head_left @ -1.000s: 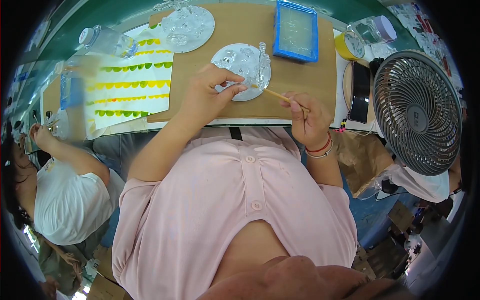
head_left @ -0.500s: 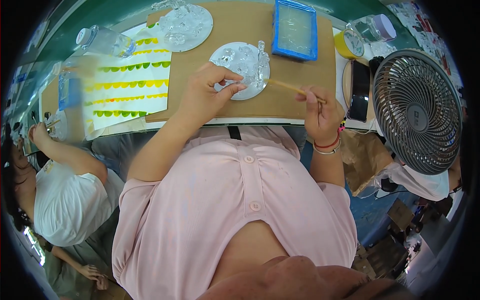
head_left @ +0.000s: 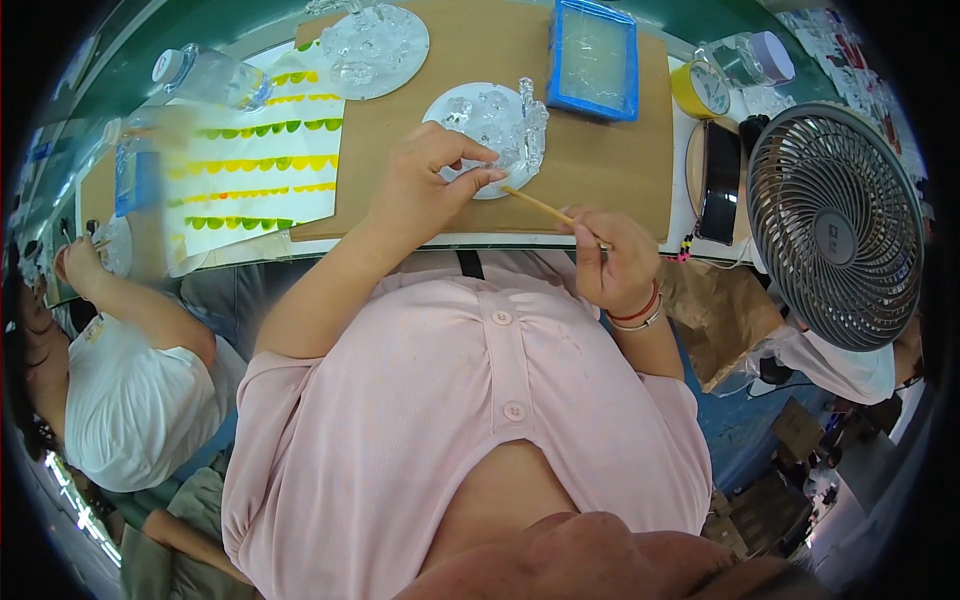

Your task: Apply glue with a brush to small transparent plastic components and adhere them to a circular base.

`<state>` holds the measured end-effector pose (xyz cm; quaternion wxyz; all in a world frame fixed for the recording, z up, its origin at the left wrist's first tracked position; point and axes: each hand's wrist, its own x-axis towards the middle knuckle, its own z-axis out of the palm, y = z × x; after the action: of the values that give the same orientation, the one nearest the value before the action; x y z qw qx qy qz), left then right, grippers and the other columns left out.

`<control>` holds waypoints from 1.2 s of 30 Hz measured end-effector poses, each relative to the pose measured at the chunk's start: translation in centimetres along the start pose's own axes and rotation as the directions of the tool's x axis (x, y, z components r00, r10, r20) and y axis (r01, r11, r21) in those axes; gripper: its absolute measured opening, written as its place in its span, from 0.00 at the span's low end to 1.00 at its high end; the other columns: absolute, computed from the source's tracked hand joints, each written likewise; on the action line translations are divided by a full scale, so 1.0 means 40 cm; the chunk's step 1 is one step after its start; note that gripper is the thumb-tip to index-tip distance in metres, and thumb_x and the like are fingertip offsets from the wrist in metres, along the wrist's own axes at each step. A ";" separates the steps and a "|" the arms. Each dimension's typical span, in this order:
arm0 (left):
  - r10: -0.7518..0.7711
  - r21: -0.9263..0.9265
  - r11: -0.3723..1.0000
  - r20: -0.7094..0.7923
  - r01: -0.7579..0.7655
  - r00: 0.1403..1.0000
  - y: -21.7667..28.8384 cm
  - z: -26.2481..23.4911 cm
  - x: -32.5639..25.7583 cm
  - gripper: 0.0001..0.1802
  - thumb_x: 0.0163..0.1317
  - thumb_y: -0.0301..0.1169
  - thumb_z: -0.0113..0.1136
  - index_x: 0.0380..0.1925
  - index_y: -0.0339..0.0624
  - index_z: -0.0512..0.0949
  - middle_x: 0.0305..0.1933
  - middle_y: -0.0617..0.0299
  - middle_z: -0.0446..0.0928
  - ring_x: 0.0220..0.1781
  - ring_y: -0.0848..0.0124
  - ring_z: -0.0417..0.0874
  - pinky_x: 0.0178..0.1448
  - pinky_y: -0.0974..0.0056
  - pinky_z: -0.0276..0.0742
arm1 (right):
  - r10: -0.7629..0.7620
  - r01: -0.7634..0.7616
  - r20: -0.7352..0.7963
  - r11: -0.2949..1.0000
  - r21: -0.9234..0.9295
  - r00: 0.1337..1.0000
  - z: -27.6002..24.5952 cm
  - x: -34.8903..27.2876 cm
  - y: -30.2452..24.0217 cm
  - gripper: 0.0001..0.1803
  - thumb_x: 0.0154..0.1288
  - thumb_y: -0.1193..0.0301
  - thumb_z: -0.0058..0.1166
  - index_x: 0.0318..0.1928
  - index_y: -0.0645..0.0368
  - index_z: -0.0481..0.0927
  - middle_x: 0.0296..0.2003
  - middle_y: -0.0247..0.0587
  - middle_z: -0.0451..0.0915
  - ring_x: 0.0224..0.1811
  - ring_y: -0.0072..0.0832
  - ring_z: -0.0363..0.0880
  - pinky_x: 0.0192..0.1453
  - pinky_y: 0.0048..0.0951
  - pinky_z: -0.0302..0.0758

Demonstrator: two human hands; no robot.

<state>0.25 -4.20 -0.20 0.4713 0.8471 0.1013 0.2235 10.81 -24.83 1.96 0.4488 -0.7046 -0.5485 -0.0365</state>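
Note:
My left hand (head_left: 435, 175) is closed in a pinch over the front edge of a round white plate (head_left: 437, 108). Whatever sits between its thumb and forefinger is too small to make out. Several clear, glassy pieces (head_left: 490, 105) lie on that plate, and a longer clear piece (head_left: 532, 125) rests along its right side. In my right hand (head_left: 615, 260) is a thin wooden stick (head_left: 540, 207), gripped near its lower end. The stick's far tip reaches the plate's front edge, close to my left fingertips.
Brown cardboard (head_left: 600, 170) covers the table. Behind stand another plate of clear pieces (head_left: 375, 50) and a blue-framed tray (head_left: 595, 60). A patterned sheet (head_left: 265, 150) and bottle (head_left: 210, 78) are left; tape (head_left: 700, 90), phone (head_left: 718, 185) and fan (head_left: 835, 230) right. A co-worker (head_left: 150, 400) sits left.
My right hand has moved left and toward me, bringing the stick's tip near my left fingertips. My left hand has shifted slightly right, still pinched.

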 end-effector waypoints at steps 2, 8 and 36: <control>-0.001 0.003 1.000 0.005 0.001 1.000 -0.001 0.001 0.002 0.10 0.47 0.26 0.73 0.32 0.41 0.84 0.31 0.63 0.81 0.31 0.72 0.74 0.35 0.69 0.71 | 0.006 -0.007 0.022 0.999 0.042 1.000 0.010 0.008 -0.009 0.00 0.64 0.81 0.50 0.35 0.65 0.74 0.26 0.47 0.82 0.29 0.36 0.84 0.34 0.29 0.78; -0.008 -0.005 1.000 0.001 0.008 1.000 0.006 -0.001 0.004 0.10 0.47 0.26 0.73 0.31 0.41 0.84 0.31 0.63 0.81 0.31 0.72 0.74 0.35 0.69 0.71 | 0.056 -0.055 -0.034 0.998 0.012 0.998 0.007 -0.003 0.003 0.03 0.67 0.80 0.47 0.35 0.66 0.74 0.28 0.46 0.83 0.30 0.32 0.84 0.35 0.26 0.79; -0.091 0.332 0.930 -0.217 0.161 0.972 -0.101 -0.285 0.713 0.06 0.53 0.27 0.61 0.26 0.34 0.81 0.22 0.54 0.81 0.25 0.69 0.85 0.32 0.63 0.79 | 0.434 -0.110 -0.493 0.823 0.558 0.754 -0.049 -0.024 0.079 0.17 0.75 0.64 0.41 0.52 0.66 0.66 0.38 0.61 0.79 0.32 0.40 0.83 0.38 0.38 0.83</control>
<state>20.11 17.45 9.68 0.3157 0.8822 0.2397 0.2543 13.83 -26.84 0.72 0.7641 -0.5908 -0.2549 -0.0474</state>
